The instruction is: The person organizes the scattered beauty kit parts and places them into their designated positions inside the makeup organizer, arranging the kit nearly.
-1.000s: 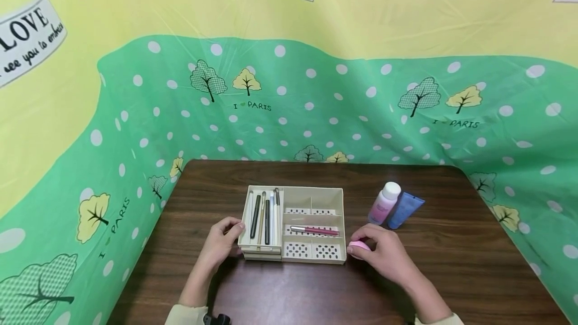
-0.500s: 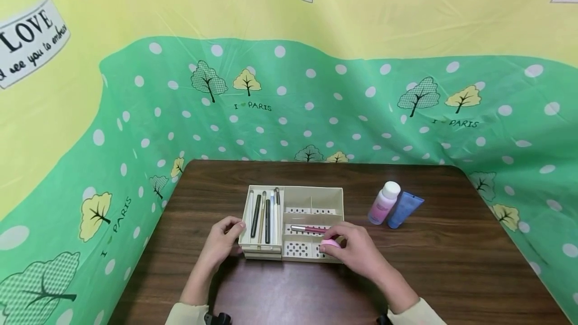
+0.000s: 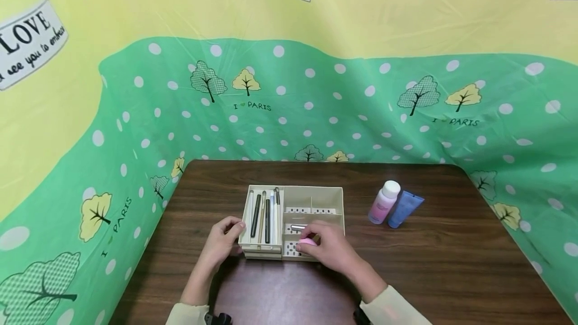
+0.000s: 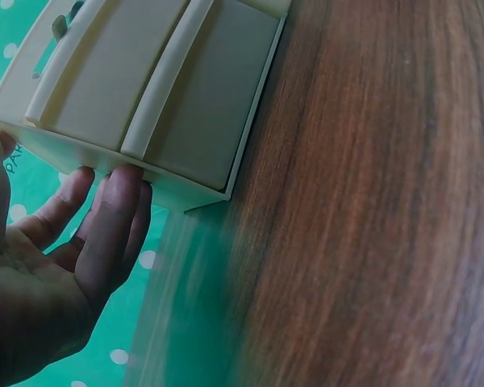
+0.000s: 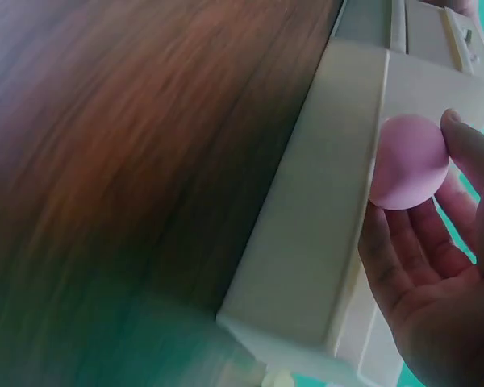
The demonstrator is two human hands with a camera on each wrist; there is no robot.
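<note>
A cream organizer box (image 3: 327,196) stands mid-table, with drawer fronts (image 4: 214,101) showing in the left wrist view. My left hand (image 3: 220,239) touches its left side, fingertips against the wall and thumb at the upper edge, fingers loosely bent. My right hand (image 3: 331,247) pinches a round pink makeup sponge (image 5: 407,161) between thumb and fingers, over the front right compartments. Under that hand, the silver end of a slim pen-like brush (image 3: 298,227) shows in the middle compartment; its burgundy part is hidden. Several makeup brushes and pencils (image 3: 263,217) lie in the left compartment.
To the right of the organizer stands a pink bottle with a white cap (image 3: 385,202). A blue tube (image 3: 405,209) is beside it. The dark wooden table (image 3: 433,265) backs onto a green and yellow printed cloth (image 3: 352,104).
My right hand has lifted the pink sponge from beside the organizer's right side and carried it left, over the front compartments. My left hand has stayed at the left side.
</note>
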